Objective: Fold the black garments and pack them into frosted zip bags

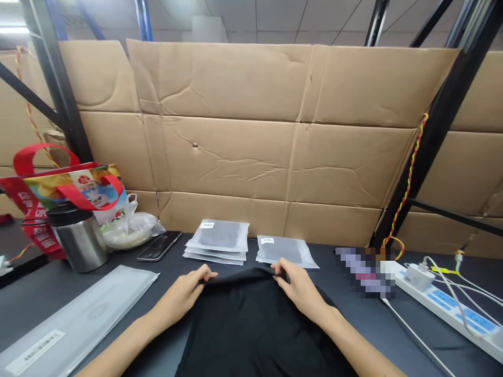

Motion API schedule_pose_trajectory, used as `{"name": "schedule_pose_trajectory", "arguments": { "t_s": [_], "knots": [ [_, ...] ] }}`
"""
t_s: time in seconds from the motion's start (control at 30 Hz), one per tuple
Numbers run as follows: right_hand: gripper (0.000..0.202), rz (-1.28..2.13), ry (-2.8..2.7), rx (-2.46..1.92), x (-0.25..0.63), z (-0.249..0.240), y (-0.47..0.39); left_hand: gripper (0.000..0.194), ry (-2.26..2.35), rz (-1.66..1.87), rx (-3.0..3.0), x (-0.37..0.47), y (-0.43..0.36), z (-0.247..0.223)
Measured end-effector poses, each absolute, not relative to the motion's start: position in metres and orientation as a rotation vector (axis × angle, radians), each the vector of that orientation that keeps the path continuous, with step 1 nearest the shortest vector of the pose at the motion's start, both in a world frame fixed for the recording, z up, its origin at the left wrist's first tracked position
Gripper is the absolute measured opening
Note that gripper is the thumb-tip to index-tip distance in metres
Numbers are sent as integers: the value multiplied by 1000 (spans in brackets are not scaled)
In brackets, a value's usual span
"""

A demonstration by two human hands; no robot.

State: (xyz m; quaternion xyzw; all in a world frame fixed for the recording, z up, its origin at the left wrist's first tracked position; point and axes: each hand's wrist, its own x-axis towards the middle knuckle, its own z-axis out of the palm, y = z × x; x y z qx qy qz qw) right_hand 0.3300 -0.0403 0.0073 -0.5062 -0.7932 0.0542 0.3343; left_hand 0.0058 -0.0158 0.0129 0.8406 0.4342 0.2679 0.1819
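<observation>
A piece of black fabric [251,319], perhaps a garment, spreads over the dark table in front of me. My left hand [192,285] pinches its far edge at the left corner. At the right end of that same edge, my right hand [293,285] grips the cloth between thumb and fingers. The edge between both hands looks slightly raised. Just beyond it lie a stack of flat translucent bags [218,238] with small white labels and, to the right, another flat labelled bag [286,251]. The cloth's near part runs out of the picture.
At left lie a long translucent packet [90,314] with a barcode, a steel flask [80,238], a red carrier bag [78,183], a plastic bag [133,228] and a phone [160,246]. At right are a pixelated device [365,272] and a power strip [451,309] with cables. Cardboard [236,157] walls the back.
</observation>
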Motion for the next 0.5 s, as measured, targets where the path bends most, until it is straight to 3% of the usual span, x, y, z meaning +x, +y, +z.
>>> {"name": "schedule_pose_trajectory", "arguments": {
  "t_s": [0.13, 0.27, 0.5],
  "knots": [
    [32, 174, -2265, -1145, 342, 7, -68, 54, 1020, 462, 2668, -11, -35, 13],
    [40, 196, -2367, -1166, 351, 1, -88, 47, 998, 293, 2682, -19, -49, 21],
    [32, 179, -2352, -1158, 359, -5, -83, 44, 1053, 345, 2725, -12, -55, 23]
  ]
}}
